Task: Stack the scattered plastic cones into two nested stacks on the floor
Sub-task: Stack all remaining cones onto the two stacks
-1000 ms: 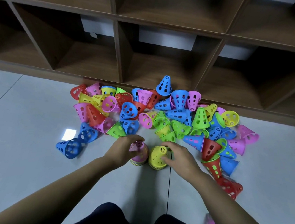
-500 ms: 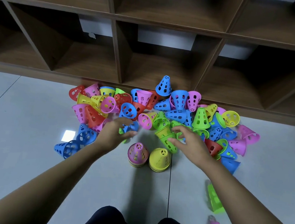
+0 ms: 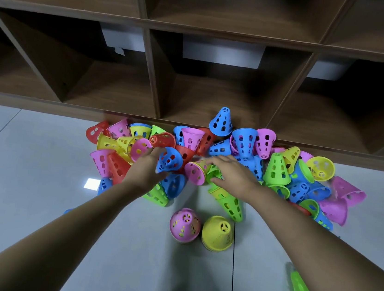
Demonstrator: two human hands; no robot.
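From the pink stack (image 3: 184, 225) and yellow stack (image 3: 217, 233) we have reached back into the pile (image 3: 276, 167) for the next pair: left grip (image 3: 145, 171) curled round a blue cone (image 3: 171, 159), right grip (image 3: 233, 174) spread open.

Dark wooden cubby shelving (image 3: 151, 75), perhaps white wall panels (image 3: 221, 52) behind it.
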